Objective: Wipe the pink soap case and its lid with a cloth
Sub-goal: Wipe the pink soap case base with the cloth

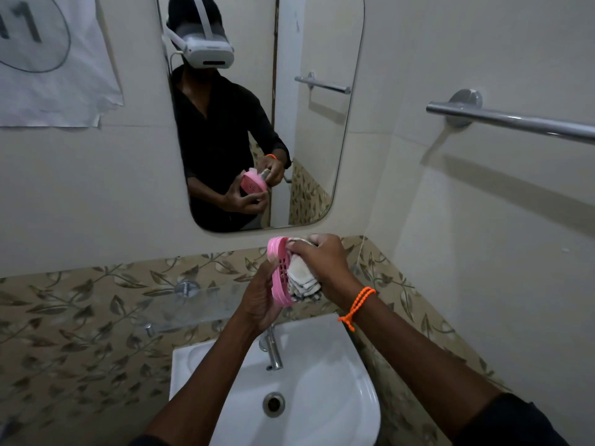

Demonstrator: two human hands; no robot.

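Both hands hold the slotted pink soap case (279, 272), cloth (301, 278) pressed inside.

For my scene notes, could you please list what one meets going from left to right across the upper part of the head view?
Paper sheet → mirror → towel bar.

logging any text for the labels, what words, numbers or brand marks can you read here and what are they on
"11": large dark strokes inside a hand-drawn oval on the white paper sheet on the wall, partly cut off by the frame edge, so the reading is uncertain.
Headset seen in the mirror: a faint mark on its front, too small to read.
Pink soap case, cloth, sink: no text visible.
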